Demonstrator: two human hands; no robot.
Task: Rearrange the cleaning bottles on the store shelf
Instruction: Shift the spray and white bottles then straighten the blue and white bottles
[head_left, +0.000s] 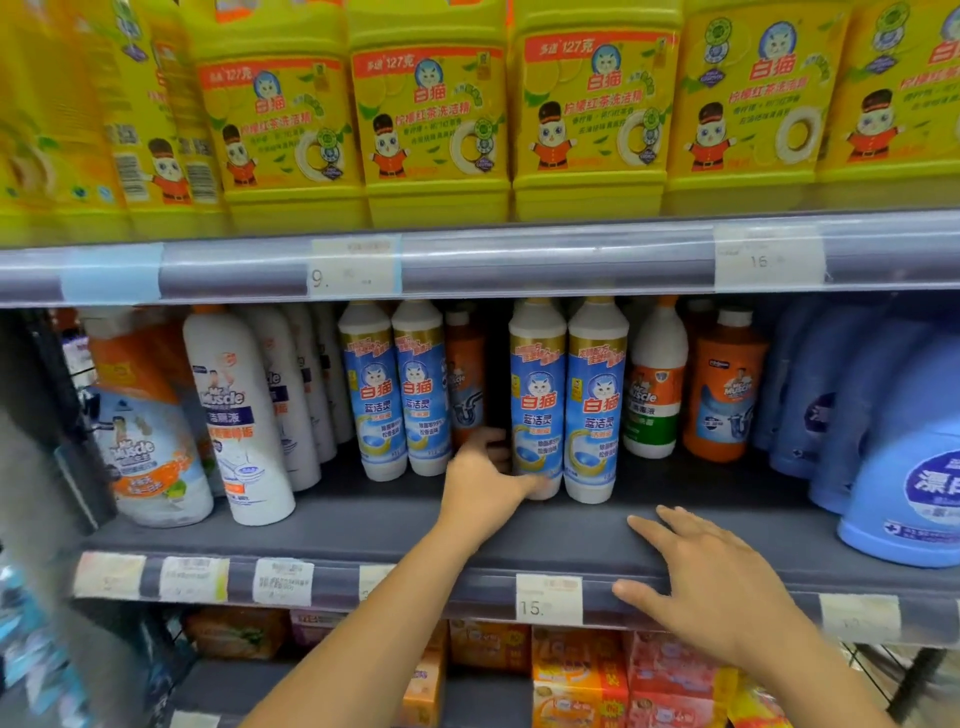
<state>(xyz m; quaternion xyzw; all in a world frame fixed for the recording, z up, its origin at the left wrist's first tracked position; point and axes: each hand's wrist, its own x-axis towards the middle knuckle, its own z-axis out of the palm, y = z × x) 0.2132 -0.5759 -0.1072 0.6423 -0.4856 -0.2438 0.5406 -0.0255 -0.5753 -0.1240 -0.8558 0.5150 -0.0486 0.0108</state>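
Note:
On the grey middle shelf (363, 525) stand white cleaning bottles with blue cat labels. My left hand (480, 480) wraps around the base of one blue-label bottle (537, 395), thumb in front, fingers behind it. A second blue-label bottle (596, 400) stands touching it on the right. Two more blue-label bottles (397, 389) stand to the left, across a dark gap. My right hand (711, 582) lies flat and empty on the shelf's front edge, fingers spread.
White Mr Muscle bottles (239, 410) and a refill pouch (150, 457) fill the left side. Orange bottles (722, 384) and blue jugs (904, 467) stand at the right. Yellow detergent jugs (431, 114) line the upper shelf. Boxed goods (576, 670) sit below.

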